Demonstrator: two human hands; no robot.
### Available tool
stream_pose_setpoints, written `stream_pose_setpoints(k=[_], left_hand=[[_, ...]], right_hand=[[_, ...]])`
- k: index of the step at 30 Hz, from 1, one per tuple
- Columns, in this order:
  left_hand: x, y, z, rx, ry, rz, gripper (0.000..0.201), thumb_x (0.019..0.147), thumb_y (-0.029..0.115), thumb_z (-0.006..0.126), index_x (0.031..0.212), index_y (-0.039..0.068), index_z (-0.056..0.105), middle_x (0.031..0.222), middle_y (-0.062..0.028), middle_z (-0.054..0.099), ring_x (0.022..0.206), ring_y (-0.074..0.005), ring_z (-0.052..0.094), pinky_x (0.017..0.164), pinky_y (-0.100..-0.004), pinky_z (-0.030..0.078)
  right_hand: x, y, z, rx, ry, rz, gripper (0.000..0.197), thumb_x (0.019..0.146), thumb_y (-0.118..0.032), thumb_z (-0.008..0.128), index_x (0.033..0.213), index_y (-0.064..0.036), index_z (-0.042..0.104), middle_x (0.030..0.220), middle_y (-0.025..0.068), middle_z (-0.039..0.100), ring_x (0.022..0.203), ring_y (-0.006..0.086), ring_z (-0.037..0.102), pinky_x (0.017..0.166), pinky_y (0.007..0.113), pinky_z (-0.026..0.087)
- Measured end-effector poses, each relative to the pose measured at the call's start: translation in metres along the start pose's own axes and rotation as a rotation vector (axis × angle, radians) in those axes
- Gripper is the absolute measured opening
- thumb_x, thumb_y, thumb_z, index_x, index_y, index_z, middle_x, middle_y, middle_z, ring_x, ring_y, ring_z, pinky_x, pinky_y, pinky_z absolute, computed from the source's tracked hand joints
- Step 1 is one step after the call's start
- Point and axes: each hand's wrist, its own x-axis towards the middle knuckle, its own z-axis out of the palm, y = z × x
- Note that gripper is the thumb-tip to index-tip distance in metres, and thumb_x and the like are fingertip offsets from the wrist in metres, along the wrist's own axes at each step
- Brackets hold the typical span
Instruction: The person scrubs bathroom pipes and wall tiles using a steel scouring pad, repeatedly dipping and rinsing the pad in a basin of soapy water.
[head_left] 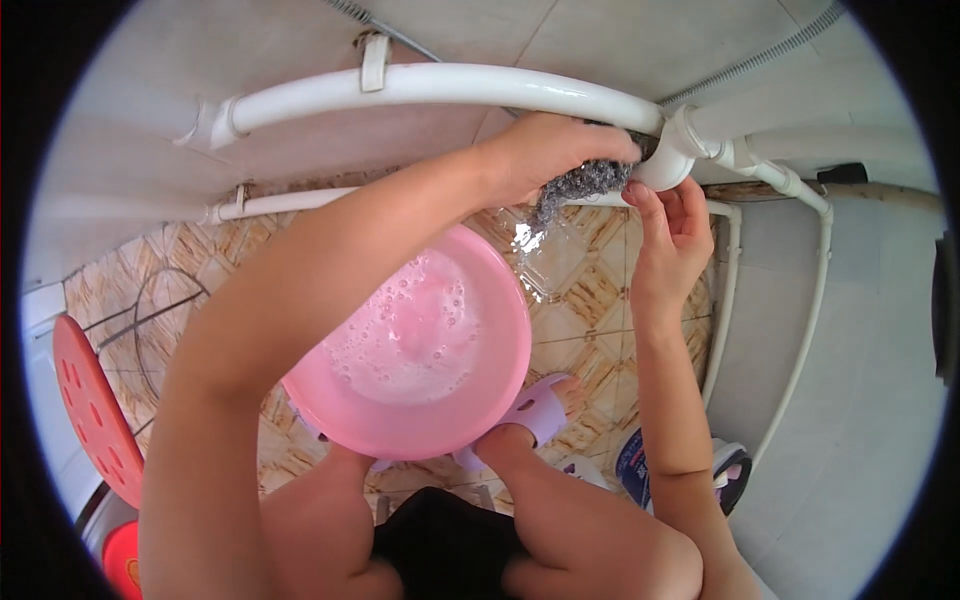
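My left hand (545, 155) reaches across to the upper middle, its fingers wrapped over a wet, dark grey wire scrubber (590, 180). The scrubber is pressed against or right beside the elbow (664, 165) of a thick white pipe (420, 84). Part of it hangs below my palm. My right hand (672, 235) is raised with curled fingers, its thumb and fingertips gripping the elbow's lower edge. Some of those fingertips are hidden behind the elbow. Below my left forearm stands a pink basin (510, 345) of sudsy water.
Thinner white pipes (815, 290) run along the wall at right. Wet patterned tiles (590, 300) cover the floor. A red perforated stool seat (95, 410) is at left. A dark blue tub (632, 465) stands by my right forearm. Purple clogs (540, 410) are on my feet.
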Motion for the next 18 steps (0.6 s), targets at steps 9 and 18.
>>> stream_pose_setpoints(k=[9, 18], left_hand=[[0.01, -0.001, 0.001, 0.623, 0.068, 0.085, 0.047, 0.077, 0.02, 0.059, 0.122, 0.006, 0.053, 0.102, -0.0058, 0.059, 0.091, -0.0119, 0.054, 0.079, -0.0267, 0.043], [-0.007, 0.007, -0.003, 0.442, 0.062, -0.054, 0.046, 0.074, 0.017, 0.066, 0.116, 0.002, 0.055, 0.104, -0.0082, 0.06, 0.092, -0.0132, 0.056, 0.076, -0.0265, 0.046]], right_hand=[[0.001, 0.005, -0.004, 0.038, 0.003, -0.038, 0.04, 0.08, 0.004, 0.065, 0.112, -0.0023, 0.043, 0.108, 0.0093, 0.051, 0.098, 0.0161, 0.053, 0.085, 0.028, 0.045], [0.025, 0.004, -0.016, 0.406, -0.225, 0.159, 0.047, 0.085, -0.009, 0.045, 0.13, 0.0014, 0.04, 0.126, 0.01, 0.048, 0.119, 0.021, 0.042, 0.104, 0.038, 0.029]])
